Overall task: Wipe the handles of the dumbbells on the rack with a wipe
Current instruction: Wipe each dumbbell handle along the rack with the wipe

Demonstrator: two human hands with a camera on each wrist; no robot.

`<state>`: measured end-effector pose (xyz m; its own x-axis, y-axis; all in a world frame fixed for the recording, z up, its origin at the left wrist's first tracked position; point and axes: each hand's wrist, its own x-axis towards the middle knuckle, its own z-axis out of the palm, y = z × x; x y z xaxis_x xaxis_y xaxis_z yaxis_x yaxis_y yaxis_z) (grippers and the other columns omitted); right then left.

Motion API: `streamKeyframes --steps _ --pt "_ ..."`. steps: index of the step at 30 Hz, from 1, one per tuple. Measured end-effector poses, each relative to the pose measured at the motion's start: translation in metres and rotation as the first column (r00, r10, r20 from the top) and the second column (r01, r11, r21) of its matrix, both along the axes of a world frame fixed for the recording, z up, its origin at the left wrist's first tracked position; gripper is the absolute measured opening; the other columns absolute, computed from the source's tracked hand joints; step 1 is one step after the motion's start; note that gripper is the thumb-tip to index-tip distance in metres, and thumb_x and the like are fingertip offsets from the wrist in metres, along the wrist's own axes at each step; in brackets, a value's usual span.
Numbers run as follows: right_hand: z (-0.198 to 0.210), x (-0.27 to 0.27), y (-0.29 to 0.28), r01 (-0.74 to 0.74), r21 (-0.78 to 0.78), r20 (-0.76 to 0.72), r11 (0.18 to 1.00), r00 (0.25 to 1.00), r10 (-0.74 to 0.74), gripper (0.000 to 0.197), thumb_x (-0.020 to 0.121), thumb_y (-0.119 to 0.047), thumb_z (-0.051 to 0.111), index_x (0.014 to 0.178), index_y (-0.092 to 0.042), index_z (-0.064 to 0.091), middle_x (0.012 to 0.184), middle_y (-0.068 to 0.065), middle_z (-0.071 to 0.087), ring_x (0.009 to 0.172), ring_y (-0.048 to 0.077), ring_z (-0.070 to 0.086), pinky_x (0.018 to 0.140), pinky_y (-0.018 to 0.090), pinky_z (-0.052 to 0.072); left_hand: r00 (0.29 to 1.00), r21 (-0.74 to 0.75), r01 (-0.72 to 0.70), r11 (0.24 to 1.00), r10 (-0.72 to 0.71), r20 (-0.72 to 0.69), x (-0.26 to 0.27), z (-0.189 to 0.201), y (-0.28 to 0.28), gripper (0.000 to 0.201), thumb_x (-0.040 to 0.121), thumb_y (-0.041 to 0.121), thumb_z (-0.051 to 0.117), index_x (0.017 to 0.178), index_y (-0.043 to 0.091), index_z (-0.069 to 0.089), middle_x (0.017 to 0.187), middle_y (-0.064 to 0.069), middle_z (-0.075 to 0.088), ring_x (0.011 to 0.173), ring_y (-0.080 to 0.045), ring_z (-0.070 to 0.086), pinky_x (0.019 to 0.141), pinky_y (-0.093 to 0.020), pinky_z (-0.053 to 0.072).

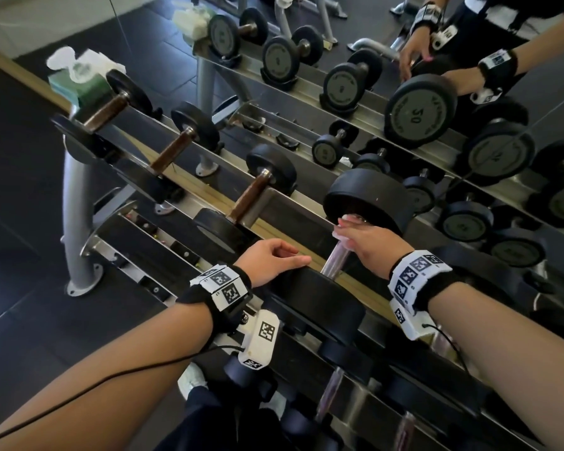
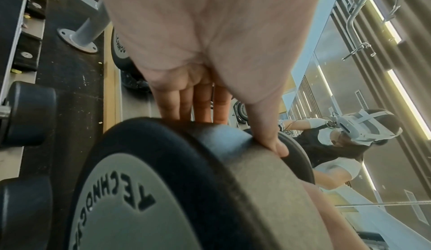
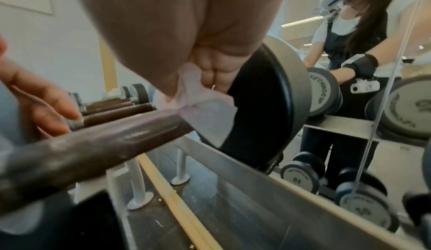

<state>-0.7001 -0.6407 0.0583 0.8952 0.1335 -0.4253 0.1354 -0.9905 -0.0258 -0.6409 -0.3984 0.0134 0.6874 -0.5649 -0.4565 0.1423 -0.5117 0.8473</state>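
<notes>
1. Your R hand [image 1: 370,239] grips wipe [image 3: 205,106], wrapped on handle [image 3: 93,141] at far end of dumbbell [image 1: 368,196], top rack [image 1: 189,148] tier.
2. Your L hand [image 1: 271,260]: flat, fingers straight, resting on near head [image 2: 163,189].
3. Tissue box [image 1: 79,79] at rack's far end.

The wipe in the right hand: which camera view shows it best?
The right wrist view shows it best: the white wipe is close up, pinched by the right hand against the dumbbell handle. The head view shows only a small white edge under the fingers. The left wrist view does not show it.
</notes>
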Motion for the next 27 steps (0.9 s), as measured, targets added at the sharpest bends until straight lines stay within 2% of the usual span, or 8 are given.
streamKeyframes --steps 2,5,7,10,13,19,24,27 --pt "0.000 -0.006 0.007 0.064 0.071 0.010 0.995 0.998 -0.065 0.051 0.099 -0.004 0.050 0.148 -0.017 0.045 0.158 0.003 0.034 0.149 0.020 0.027 0.119 0.036 0.028 1.000 0.001 0.013 1.000 -0.013 -0.005 0.001 -0.001 0.000 0.038 0.074 0.058 0.075 0.101 0.032 0.069 0.093 0.013 0.070 0.089 -0.002 0.065 0.076 -0.018 0.048" --pt "0.000 -0.020 0.024 -0.052 0.123 -0.086 0.991 0.994 0.062 0.050 0.095 -0.002 0.053 0.143 -0.017 0.052 0.152 0.005 0.042 0.141 0.026 0.037 0.115 0.041 0.031 1.000 -0.007 0.025 1.000 -0.025 -0.014 -0.002 -0.002 0.001 0.033 0.075 0.058 0.074 0.091 0.030 0.073 0.085 0.012 0.074 0.082 -0.003 0.069 0.082 -0.026 0.055" --pt "-0.001 -0.024 0.026 -0.094 0.129 -0.176 0.987 0.978 0.116 0.061 0.093 -0.001 0.058 0.148 -0.023 0.043 0.159 0.001 0.033 0.147 0.022 0.030 0.120 0.039 0.025 1.000 0.009 0.021 1.000 -0.021 -0.001 -0.002 -0.004 0.001 0.037 0.074 0.060 0.073 0.090 0.027 0.073 0.085 0.010 0.074 0.082 -0.005 0.070 0.084 -0.029 0.057" --pt "0.006 -0.013 0.015 -0.147 0.067 -0.130 0.987 0.979 0.154 0.061 0.097 -0.005 0.055 0.150 -0.030 0.039 0.162 -0.009 0.027 0.151 0.010 0.020 0.125 0.034 0.011 1.000 0.024 0.013 1.000 -0.013 -0.001 -0.003 -0.002 0.001 0.048 0.068 0.066 0.073 0.092 0.024 0.072 0.088 0.007 0.074 0.085 -0.010 0.071 0.086 -0.033 0.058" --pt "0.015 0.003 0.003 -0.139 -0.069 -0.084 0.988 0.988 0.133 0.058 0.100 -0.005 0.051 0.151 -0.027 0.036 0.163 -0.006 0.026 0.151 0.011 0.019 0.124 0.030 0.008 0.999 0.019 0.016 1.000 -0.015 -0.032 -0.003 0.001 0.001 0.058 0.061 0.071 0.069 0.094 0.024 0.072 0.091 0.006 0.074 0.087 -0.010 0.070 0.088 -0.034 0.057" --pt "0.010 -0.015 0.018 -0.189 -0.017 -0.103 0.982 0.977 0.187 0.074 0.084 0.005 0.059 0.150 -0.023 0.038 0.156 0.002 0.035 0.145 0.020 0.033 0.120 0.038 0.026 0.999 0.005 0.005 1.000 -0.005 -0.038 -0.005 0.002 0.001 0.043 0.075 0.059 0.072 0.096 0.022 0.071 0.093 0.004 0.074 0.089 -0.013 0.071 0.090 -0.039 0.057" --pt "0.003 -0.032 0.019 -0.276 0.058 -0.230 0.959 0.931 0.282 0.080 0.093 -0.001 0.052 0.158 -0.028 0.013 0.167 -0.006 0.008 0.153 0.009 0.004 0.124 0.030 0.001 0.999 -0.003 0.006 1.000 -0.006 -0.048 -0.005 0.002 0.001 0.039 0.078 0.057 0.071 0.096 0.023 0.071 0.092 0.004 0.075 0.087 -0.012 0.072 0.089 -0.038 0.058" --pt "0.010 -0.022 0.009 -0.275 0.000 -0.162 0.961 0.949 0.272 0.086 0.087 0.008 0.056 0.157 -0.027 0.019 0.165 -0.001 0.014 0.151 0.017 0.020 0.123 0.036 0.021 0.999 0.009 0.006 1.000 -0.006 -0.053 -0.004 0.005 0.001 0.039 0.079 0.056 0.071 0.097 0.022 0.071 0.094 0.004 0.074 0.089 -0.013 0.071 0.089 -0.036 0.057"
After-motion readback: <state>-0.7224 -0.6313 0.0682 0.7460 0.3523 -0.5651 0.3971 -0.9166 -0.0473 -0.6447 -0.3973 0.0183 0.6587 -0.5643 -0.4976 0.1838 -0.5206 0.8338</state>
